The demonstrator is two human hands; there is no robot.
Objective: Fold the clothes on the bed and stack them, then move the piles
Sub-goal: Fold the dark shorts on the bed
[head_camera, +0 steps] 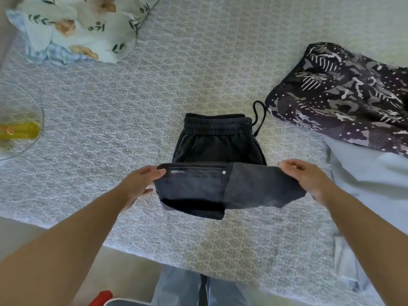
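A bed covered in a pale grey-blue quilted spread with a repeating medallion pattern is filling most of the view, its near edge running above a beige floor. A dark patterned garment is lying at the right, with a pale blue garment spreading just below it toward the bed's edge. A floral fabric is sitting bunched at the far left corner. In the middle, a pair of black shorts with an elastic waistband is lying on the spread, its lower half being lifted. The left hand is pinching one raised corner between thumb and fingers, and the right hand is gripping the other, fingers curled around the cloth. A small label beside the pocket is showing writing too blurred to read.
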